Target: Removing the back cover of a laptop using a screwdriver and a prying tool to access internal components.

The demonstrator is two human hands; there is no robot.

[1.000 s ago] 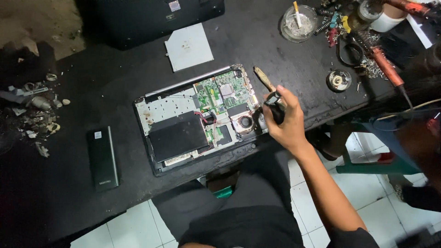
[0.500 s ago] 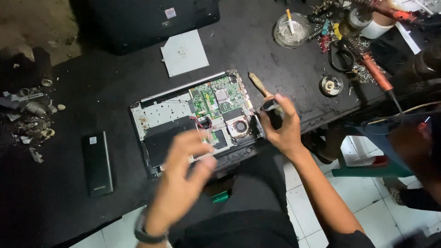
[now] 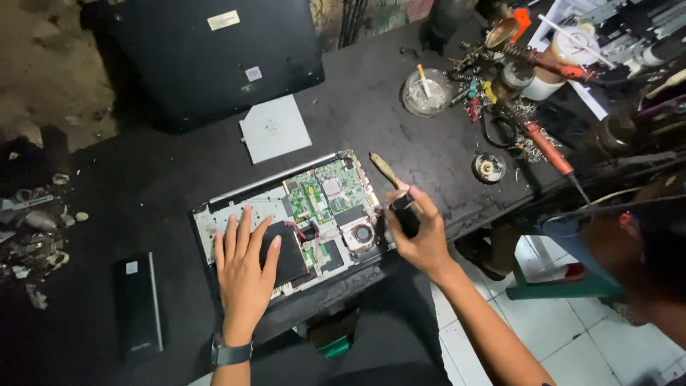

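Opened laptop (image 3: 300, 214), bottom cover off, lying on a black table (image 3: 400, 154) near its front edge; green board (image 3: 325, 189) at upper right of the chassis, round fan (image 3: 362, 234) at lower right, dark flat battery (image 3: 289, 257) at lower left. Left hand (image 3: 244, 275), watch (image 3: 230, 352) on the wrist, lies flat on the laptop's left half, fingers spread and released, palm down, fingertips toward the pale left part of the chassis and thumb side over the battery; it grasps nothing. Right hand (image 3: 421, 239) sits just beside the laptop's right edge, fingers clenched around a brush (image 3: 396, 189): dark bristle end inside the fist next to the fan, wooden handle slanting up and left past the knuckles over the table. Grey cover plate (image 3: 275, 129) lies on the table above the laptop, apart from it. Large black lid (image 3: 214, 57) lies at the table's far left corner. Black slab (image 3: 137, 304), oblong, rests at the left, well apart from the laptop. Loose debris (image 3: 36, 236) gathers at the far left edge. Glass ashtray (image 3: 426, 93) with a cigarette stands at upper right; beyond it, soldering iron (image 3: 547, 146) with red-brown grip, small round tin (image 3: 489, 168), and mixed tools. A second person (image 3: 643, 236) shows at the right edge, partly cut off. White tiled floor (image 3: 572, 336) below the table.
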